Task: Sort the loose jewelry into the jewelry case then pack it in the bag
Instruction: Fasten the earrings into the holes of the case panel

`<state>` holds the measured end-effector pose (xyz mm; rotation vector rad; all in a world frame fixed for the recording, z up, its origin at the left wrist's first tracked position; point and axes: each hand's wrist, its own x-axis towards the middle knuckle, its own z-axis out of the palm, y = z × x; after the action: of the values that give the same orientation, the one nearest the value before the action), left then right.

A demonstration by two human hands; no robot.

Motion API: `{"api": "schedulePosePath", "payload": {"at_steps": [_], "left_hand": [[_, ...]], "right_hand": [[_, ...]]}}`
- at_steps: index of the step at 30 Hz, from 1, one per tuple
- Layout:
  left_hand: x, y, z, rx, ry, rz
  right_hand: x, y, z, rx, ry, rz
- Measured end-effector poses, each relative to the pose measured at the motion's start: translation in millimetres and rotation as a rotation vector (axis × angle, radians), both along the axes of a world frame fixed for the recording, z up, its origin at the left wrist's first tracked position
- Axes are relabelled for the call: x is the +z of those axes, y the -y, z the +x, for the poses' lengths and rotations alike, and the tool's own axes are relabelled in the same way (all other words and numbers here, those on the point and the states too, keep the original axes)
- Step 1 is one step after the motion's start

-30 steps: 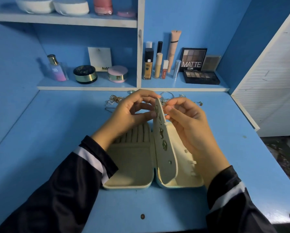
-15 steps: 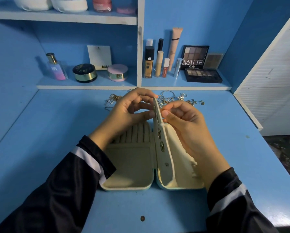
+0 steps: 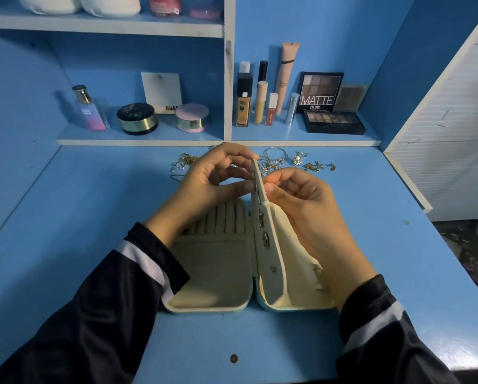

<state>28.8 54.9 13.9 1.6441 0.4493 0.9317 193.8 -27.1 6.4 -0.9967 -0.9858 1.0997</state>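
A cream jewelry case [image 3: 210, 275] lies open on the blue desk, ring rolls in its left half. Its middle flap [image 3: 268, 245] stands upright and carries several gold earrings. My left hand [image 3: 213, 187] pinches the flap's top from the left, thumb and fingers against it. My right hand [image 3: 301, 200] presses a small earring against the flap's right side near the top, held between thumb and fingertips; the piece itself is mostly hidden. Loose jewelry [image 3: 293, 162], chains, a hoop and small charms, lies on the desk behind my hands. No bag is in view.
A low shelf behind the desk holds a perfume bottle [image 3: 89, 109], round compacts [image 3: 137, 118], makeup tubes [image 3: 261, 106] and eyeshadow palettes [image 3: 333, 121]. A white wall panel [image 3: 448, 139] bounds the desk's right edge. Dark floor shows at far right.
Both hands stay at the flap's top; the right fingers have shifted slightly against its upper edge. The case has not moved.
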Motion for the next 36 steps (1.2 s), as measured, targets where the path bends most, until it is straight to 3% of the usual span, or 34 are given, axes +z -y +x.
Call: {"api": "schedulePosePath", "payload": {"at_steps": [36], "left_hand": [[-1.7, -0.5, 1.2, -0.002, 0.022, -0.010]], "right_hand": [[0.6, -0.9, 0.8, 0.006, 0.053, 0.033]]}}
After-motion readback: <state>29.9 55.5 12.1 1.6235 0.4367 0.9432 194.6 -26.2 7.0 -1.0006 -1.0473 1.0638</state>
